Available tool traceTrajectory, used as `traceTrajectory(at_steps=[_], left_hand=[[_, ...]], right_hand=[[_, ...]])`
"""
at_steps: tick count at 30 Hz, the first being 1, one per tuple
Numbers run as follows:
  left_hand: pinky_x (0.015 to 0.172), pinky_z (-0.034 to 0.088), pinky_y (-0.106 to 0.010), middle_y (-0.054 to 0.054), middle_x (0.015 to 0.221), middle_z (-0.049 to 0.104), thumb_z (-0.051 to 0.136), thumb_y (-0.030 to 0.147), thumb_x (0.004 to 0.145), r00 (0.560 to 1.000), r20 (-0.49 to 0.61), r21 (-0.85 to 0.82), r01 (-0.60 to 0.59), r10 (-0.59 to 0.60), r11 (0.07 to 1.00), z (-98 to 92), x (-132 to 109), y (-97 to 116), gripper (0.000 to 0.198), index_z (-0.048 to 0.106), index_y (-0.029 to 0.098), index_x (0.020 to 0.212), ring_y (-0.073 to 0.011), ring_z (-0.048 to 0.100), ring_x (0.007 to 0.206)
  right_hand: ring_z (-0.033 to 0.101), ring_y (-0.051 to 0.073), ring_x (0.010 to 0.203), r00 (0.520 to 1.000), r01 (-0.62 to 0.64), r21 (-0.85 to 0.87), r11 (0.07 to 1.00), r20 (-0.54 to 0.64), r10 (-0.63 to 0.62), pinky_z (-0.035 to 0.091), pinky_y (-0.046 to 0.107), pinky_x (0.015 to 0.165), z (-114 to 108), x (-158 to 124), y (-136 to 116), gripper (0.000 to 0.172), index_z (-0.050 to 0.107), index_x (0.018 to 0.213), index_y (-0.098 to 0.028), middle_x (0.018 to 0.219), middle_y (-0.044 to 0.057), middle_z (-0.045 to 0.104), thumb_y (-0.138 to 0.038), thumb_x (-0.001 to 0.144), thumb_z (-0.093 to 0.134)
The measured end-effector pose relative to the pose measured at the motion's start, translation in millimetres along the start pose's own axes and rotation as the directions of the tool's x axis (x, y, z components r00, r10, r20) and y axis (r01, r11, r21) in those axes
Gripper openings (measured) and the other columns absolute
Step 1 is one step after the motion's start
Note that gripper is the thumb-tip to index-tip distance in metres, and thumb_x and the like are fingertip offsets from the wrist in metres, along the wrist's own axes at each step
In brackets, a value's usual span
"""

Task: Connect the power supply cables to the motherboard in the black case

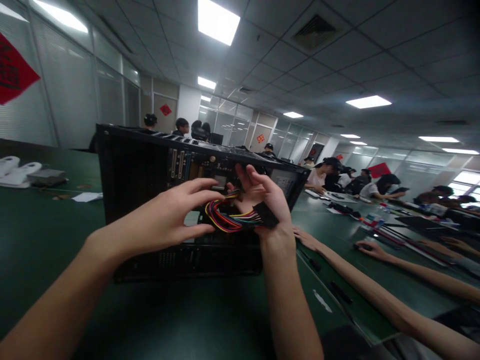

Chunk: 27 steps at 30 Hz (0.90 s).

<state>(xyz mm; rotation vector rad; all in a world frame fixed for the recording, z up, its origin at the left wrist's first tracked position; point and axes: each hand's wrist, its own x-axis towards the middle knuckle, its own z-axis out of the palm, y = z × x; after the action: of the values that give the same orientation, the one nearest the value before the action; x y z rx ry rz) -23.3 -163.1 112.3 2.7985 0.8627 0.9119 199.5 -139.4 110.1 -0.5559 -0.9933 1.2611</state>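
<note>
A black computer case [131, 200] stands on the green table with its open side facing me. Inside it, the motherboard [202, 161] with its slots shows in part behind my hands. My left hand [157, 215] reaches in from the left, thumb and fingers curved around the left loop of a multicoloured cable bundle [228, 220]. My right hand [268, 200] is at the right of the bundle, palm turned towards the cables and fingers spread upward before the board. The bundle's black-wrapped end [265, 215] lies against the right palm near the wrist. Some fingertips are hidden or blurred.
To the right, another person's hand [307, 239] rests on the table near the case, and a further hand holds a dark mouse [363, 246]. Thin dark tools [341, 292] lie near them. At the left are white shoes [18, 170], a grey box [52, 177] and paper [87, 197].
</note>
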Motion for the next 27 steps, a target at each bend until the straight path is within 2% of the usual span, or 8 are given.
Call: traceTrajectory(at_steps=[4, 9, 12, 15, 17, 19, 22, 27], left_hand=[[0.114, 0.041, -0.043, -0.005, 0.144, 0.056, 0.063, 0.032, 0.09, 0.993, -0.005, -0.049, -0.121, 0.121, 0.991, 12.8, 6.3, 20.1, 0.031, 0.071, 0.03, 0.12, -0.0281, 0.052, 0.132], [0.105, 0.046, -0.038, -0.005, 0.112, 0.073, 0.052, 0.028, 0.098, 0.981, -0.062, -0.026, -0.186, 0.184, 0.982, 17.7, 6.5, 25.3, 0.027, 0.071, 0.027, 0.117, -0.0211, 0.066, 0.109], [0.095, 0.05, -0.033, -0.005, 0.103, 0.075, 0.051, 0.029, 0.098, 0.978, -0.16, -0.006, -0.134, 0.131, 0.991, 15.6, 6.1, 19.9, 0.028, 0.072, 0.023, 0.114, -0.0193, 0.069, 0.095], [0.079, 0.052, -0.027, -0.004, 0.098, 0.076, 0.054, 0.033, 0.096, 0.966, -0.258, -0.042, -0.029, 0.017, 0.999, 12.8, 6.6, 12.3, 0.028, 0.074, 0.02, 0.111, -0.0179, 0.069, 0.084], [0.069, 0.049, -0.023, -0.002, 0.088, 0.076, 0.056, 0.035, 0.096, 0.966, -0.252, -0.11, 0.026, -0.053, 0.994, 11.0, 6.9, 7.7, 0.028, 0.076, 0.018, 0.104, -0.0152, 0.067, 0.073], [0.062, 0.046, -0.02, 0.0, 0.077, 0.073, 0.056, 0.037, 0.096, 0.977, -0.193, -0.174, 0.053, -0.087, 0.983, 9.3, 6.8, 5.2, 0.029, 0.077, 0.016, 0.094, -0.013, 0.064, 0.066], [0.058, 0.043, -0.019, 0.001, 0.071, 0.07, 0.056, 0.039, 0.096, 0.989, -0.119, -0.241, 0.056, -0.087, 0.969, 6.7, 5.8, 7.7, 0.033, 0.076, 0.015, 0.084, -0.0122, 0.062, 0.064], [0.061, 0.044, -0.019, 0.001, 0.074, 0.069, 0.055, 0.038, 0.096, 0.992, -0.109, -0.252, 0.039, -0.069, 0.967, 3.3, 3.6, 18.3, 0.032, 0.075, 0.015, 0.085, -0.0119, 0.06, 0.067]], right_hand=[[0.059, 0.026, 0.12, 0.997, 0.062, -0.192, 0.979, -0.026, -0.068, 0.051, 0.042, 0.093, 1.8, -11.6, -3.9, 0.026, 0.065, 0.103, -0.024, 0.13, 0.005, 0.066, -0.037, 0.084, 0.052], [0.06, 0.026, 0.119, 0.989, 0.147, -0.319, 0.936, 0.071, -0.131, 0.051, 0.042, 0.093, 5.7, -14.9, 2.5, 0.033, 0.064, 0.111, -0.024, 0.128, 0.006, 0.067, -0.04, 0.088, 0.045], [0.06, 0.025, 0.117, 0.964, 0.248, -0.368, 0.896, 0.182, -0.192, 0.051, 0.039, 0.093, 10.1, -10.4, 15.1, 0.031, 0.066, 0.107, -0.022, 0.123, 0.007, 0.068, -0.038, 0.09, 0.045], [0.064, 0.023, 0.106, 0.922, 0.322, -0.523, 0.789, 0.361, -0.138, 0.052, 0.034, 0.089, 10.8, -7.4, 24.2, 0.027, 0.068, 0.103, -0.02, 0.109, 0.007, 0.071, -0.036, 0.09, 0.051], [0.067, 0.02, 0.09, 0.901, 0.343, -0.639, 0.689, 0.431, -0.049, 0.054, 0.029, 0.078, 10.5, -11.0, 22.4, 0.022, 0.069, 0.102, -0.018, 0.095, 0.005, 0.072, -0.03, 0.09, 0.055], [0.066, 0.015, 0.072, 0.892, 0.341, -0.698, 0.63, 0.452, 0.018, 0.053, 0.025, 0.064, 11.4, -19.8, 13.8, 0.02, 0.069, 0.103, -0.017, 0.085, 0.002, 0.07, -0.025, 0.09, 0.054], [0.061, 0.011, 0.059, 0.871, 0.323, -0.669, 0.67, 0.487, 0.066, 0.049, 0.021, 0.052, 14.0, -35.4, -4.9, 0.02, 0.068, 0.105, -0.017, 0.081, 0.001, 0.068, -0.022, 0.092, 0.055], [0.063, 0.011, 0.067, 0.824, 0.392, -0.577, 0.716, 0.567, 0.006, 0.053, 0.021, 0.058, 12.4, -45.9, -23.6, 0.016, 0.072, 0.101, -0.019, 0.081, 0.001, 0.069, -0.026, 0.087, 0.068]])
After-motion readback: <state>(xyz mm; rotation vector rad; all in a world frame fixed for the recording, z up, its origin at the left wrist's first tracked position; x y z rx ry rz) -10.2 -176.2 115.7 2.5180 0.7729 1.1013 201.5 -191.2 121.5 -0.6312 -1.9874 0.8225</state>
